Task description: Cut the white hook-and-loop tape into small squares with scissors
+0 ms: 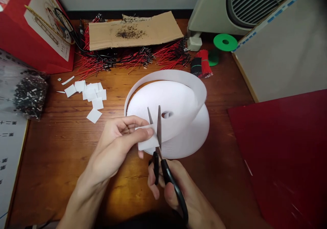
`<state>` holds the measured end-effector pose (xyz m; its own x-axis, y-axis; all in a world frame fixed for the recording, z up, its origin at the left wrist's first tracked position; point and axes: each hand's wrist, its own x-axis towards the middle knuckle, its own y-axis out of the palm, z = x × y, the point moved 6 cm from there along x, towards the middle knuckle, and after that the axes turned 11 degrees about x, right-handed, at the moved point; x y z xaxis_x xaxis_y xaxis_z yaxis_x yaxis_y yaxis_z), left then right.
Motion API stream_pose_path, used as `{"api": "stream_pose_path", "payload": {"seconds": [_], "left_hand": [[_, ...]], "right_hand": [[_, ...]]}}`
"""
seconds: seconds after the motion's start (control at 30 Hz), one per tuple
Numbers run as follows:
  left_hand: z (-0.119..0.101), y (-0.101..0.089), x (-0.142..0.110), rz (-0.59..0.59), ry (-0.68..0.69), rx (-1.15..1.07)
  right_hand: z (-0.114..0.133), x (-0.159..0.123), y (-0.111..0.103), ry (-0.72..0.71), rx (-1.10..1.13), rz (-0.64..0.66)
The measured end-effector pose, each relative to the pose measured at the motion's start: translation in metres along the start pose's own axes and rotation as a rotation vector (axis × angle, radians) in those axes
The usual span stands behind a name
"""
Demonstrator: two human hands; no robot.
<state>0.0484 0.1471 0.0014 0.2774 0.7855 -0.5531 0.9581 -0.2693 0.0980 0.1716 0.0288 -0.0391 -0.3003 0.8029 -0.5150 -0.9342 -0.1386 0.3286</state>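
My left hand [120, 140] pinches the end of a white strip [148, 142] between thumb and fingers. The strip looks like hook-and-loop tape and loops up and round from a large white roll [189, 143] lying on the table. Black-handled scissors [167, 174] are in my right hand [178, 178], its thumb and fingers through the loops. Their blades are parted, points away from me, with the strip between them at the right of my left thumb. Several cut white squares [94, 116] lie in a loose heap to the left.
Behind the roll, bundles of red wires [138, 58] lie under a cardboard piece [153, 29]. A red paper bag [15, 34] and a plastic bag of small dark parts [30, 94] stand left. A green spool [225, 43] and a dark red sheet [286, 147] are right.
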Motion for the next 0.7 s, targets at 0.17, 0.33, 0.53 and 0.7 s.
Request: {"api": "stream_pose_path", "payload": {"seconds": [0.17,0.33,0.53,0.7], "left_hand": [[0.001,-0.001,-0.001,-0.016,-0.014,0.038],[-0.003,-0.005,-0.001,-0.028,-0.002,0.102],[-0.005,-0.006,0.002,-0.035,0.028,0.115],[-0.002,-0.007,0.003,-0.050,0.001,0.099]], "right_hand": [[0.002,-0.001,-0.001,0.027,0.013,0.027],[0.005,-0.001,-0.006,0.063,-0.056,0.003],[0.016,0.004,0.000,0.016,-0.117,0.023],[0.019,0.009,0.000,-0.017,-0.124,0.009]]}}
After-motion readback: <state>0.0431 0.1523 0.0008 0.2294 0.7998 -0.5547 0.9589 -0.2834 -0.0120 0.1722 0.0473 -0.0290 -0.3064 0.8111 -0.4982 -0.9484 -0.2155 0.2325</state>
